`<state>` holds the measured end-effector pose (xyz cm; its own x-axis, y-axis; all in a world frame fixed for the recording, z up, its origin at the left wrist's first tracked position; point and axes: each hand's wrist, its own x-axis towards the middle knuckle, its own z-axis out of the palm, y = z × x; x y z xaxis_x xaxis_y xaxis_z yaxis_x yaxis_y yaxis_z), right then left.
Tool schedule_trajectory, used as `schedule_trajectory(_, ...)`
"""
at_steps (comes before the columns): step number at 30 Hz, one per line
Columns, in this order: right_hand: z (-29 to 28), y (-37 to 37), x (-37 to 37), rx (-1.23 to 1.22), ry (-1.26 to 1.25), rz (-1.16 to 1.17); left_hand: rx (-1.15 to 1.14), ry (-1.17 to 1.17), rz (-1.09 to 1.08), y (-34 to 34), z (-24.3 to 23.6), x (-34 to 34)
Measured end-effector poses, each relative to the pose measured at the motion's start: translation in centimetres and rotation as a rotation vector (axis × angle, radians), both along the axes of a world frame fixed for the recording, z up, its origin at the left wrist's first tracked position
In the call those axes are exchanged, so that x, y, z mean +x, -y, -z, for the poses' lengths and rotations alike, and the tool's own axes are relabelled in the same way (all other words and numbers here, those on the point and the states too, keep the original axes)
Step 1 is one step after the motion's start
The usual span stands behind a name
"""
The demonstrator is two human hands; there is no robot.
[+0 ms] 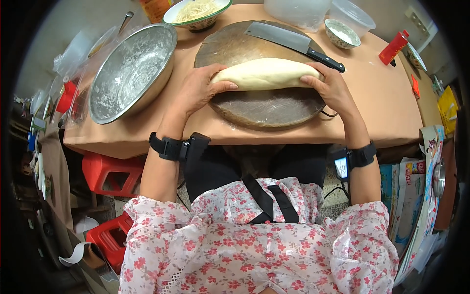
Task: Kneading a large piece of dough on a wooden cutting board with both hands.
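The left hand (205, 87) and right hand (329, 84) each hold one end of a thick, pale roll of dough (264, 73), thumbs on the near side. The dough stretches sideways over the middle of a round wooden board (269, 109); whether it rests fully on the wood is hard to tell. Behind it, a cleaver (281, 36) lies on the board, its black handle pointing right, past the right hand. The board sits on the table (387, 108). To its left, a large metal bowl (132, 71) tilts, its inside smeared white. A green-rimmed bowl (196, 22) of pale shreds stands at the back.
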<state>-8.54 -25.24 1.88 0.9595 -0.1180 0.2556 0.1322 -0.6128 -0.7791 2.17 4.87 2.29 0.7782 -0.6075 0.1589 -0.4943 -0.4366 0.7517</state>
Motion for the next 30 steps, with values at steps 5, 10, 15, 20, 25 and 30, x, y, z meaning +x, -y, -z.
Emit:
schedule_trajectory(5, 2.5, 0.0, 1.2, -0.344, 0.300, 0.101, 0.279, 0.662, -0.037, 0.6, 2.1, -1.0)
schedule_trajectory(10, 2.9, -4.4, 0.4, -0.532, 0.438, 0.138, 0.267, 0.763, -0.077, 4.7, 3.6, -4.0)
schedule_trajectory(15, 2.8, -7.0, 0.3, -0.676, 0.447, 0.065, 0.277, 0.793, -0.097, 6.3, 3.7, -3.4)
schedule_trajectory(20, 2.9, -9.2, 1.5, -0.767, 0.505, 0.079, 0.318, 0.801, -0.117, 6.3, 3.9, -2.0)
schedule_trajectory(25, 3.3, -6.7, 1.5, -0.867, 0.501, 0.072, 0.266, 0.737, -0.099, 5.4, 3.5, -1.8)
schedule_trajectory(30, 3.7, -1.8, -0.2, -0.720, 0.276, 0.214, 0.332, 0.684, -0.166, 2.9, 3.9, -1.7)
